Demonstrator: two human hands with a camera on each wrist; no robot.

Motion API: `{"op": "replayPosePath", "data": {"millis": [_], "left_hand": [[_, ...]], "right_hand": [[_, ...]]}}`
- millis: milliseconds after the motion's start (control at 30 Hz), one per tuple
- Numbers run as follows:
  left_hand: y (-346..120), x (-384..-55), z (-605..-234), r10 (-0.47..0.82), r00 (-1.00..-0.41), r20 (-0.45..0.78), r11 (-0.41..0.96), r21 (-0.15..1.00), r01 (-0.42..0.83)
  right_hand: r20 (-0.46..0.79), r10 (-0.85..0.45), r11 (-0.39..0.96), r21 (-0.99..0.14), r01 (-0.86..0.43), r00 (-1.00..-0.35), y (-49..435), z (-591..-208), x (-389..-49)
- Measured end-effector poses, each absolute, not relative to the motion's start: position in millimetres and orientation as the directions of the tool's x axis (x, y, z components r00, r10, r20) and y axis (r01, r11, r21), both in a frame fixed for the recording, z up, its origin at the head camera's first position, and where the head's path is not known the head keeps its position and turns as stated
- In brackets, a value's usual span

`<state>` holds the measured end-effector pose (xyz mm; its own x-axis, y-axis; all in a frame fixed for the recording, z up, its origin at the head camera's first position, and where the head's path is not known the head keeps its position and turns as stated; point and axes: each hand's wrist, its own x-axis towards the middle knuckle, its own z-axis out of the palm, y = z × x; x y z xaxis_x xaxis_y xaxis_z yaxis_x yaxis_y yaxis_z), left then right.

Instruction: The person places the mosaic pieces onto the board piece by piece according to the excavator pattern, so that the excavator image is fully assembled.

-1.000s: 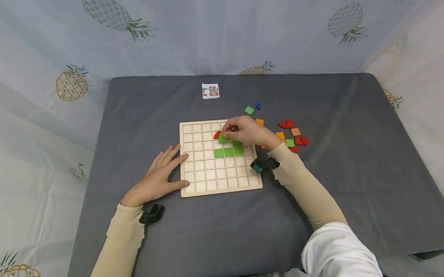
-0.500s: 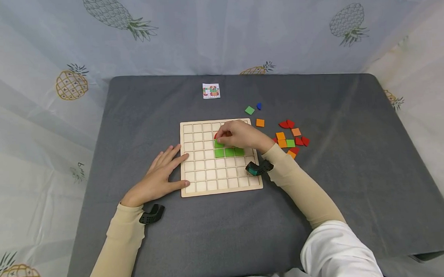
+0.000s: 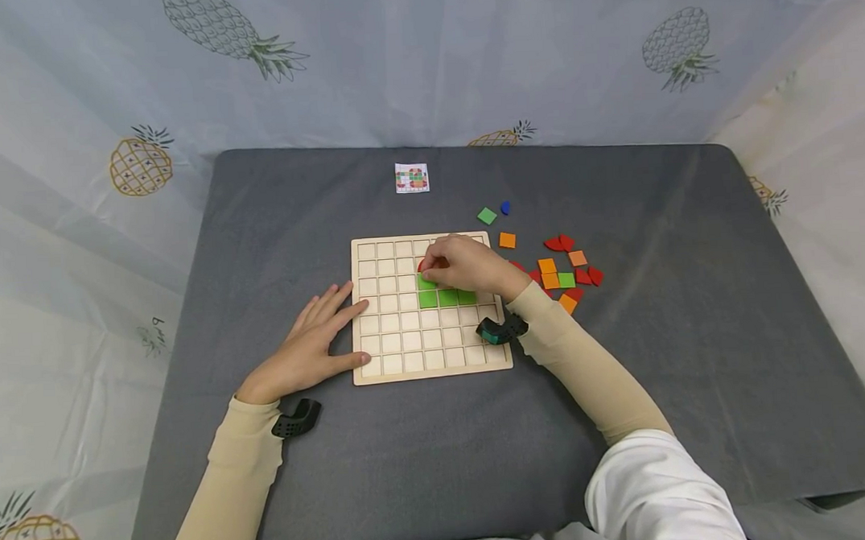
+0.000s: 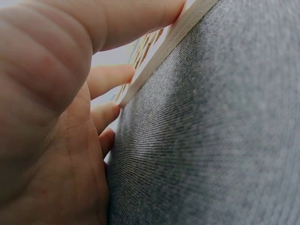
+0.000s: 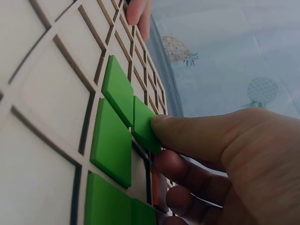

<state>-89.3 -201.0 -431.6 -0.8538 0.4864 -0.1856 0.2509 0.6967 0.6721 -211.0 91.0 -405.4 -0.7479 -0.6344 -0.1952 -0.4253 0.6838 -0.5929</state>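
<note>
A light wooden grid board (image 3: 410, 339) lies on the grey table. My left hand (image 3: 305, 344) rests at its left edge, fingers spread, with thumb and fingertips touching the rim, as the left wrist view also shows. My right hand (image 3: 468, 264) is over the upper part of the board and pinches a green square tile (image 5: 144, 123) between thumb and fingers, low over a cell. Below it sits a row of green square tiles (image 3: 447, 297). A red piece (image 3: 420, 265) peeks out beside the right fingertips, mostly hidden by the hand.
Loose orange tiles (image 3: 549, 273), red pieces (image 3: 582, 275) and a green tile (image 3: 567, 280) lie right of the board. Behind it are another green tile (image 3: 486, 216), a blue piece (image 3: 505, 208) and a small printed pattern card (image 3: 412, 178). A pineapple-print curtain hangs behind the table.
My right hand has moved slightly left and down, bringing the green tile from above the board to a cell over the left end of the green row. The left hand stays put.
</note>
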Motion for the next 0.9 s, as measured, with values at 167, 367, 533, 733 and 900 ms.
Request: {"op": "replayPosePath", "data": {"millis": [167,367,533,733,900], "left_hand": [[-200.6,-89.5,-431.5,0.487,-0.853,-0.189,0.698,0.671,0.250],[-201.0,-89.4,-431.3,0.487,-0.853,-0.188,0.696,0.673,0.249],[-201.3,-89.1,-431.6,0.487,-0.853,-0.188,0.695,0.676,0.247],[-201.4,-89.0,-431.9,0.486,-0.853,-0.189,0.693,0.679,0.244],[-201.2,-89.3,-432.0,0.489,-0.852,-0.189,0.693,0.678,0.247]], "right_hand": [[-0.179,-0.640,0.684,-0.576,-0.448,-0.748,91.5,-407.1,-210.9],[-0.176,-0.640,0.677,-0.590,-0.441,-0.748,91.3,-408.2,-210.6],[-0.186,-0.623,0.639,-0.680,-0.358,-0.760,96.6,-403.6,-208.8],[-0.116,-0.620,0.586,-0.726,-0.360,-0.776,110.9,-392.7,-209.6],[-0.091,-0.564,0.594,-0.735,-0.327,-0.820,133.4,-379.9,-213.6]]}}
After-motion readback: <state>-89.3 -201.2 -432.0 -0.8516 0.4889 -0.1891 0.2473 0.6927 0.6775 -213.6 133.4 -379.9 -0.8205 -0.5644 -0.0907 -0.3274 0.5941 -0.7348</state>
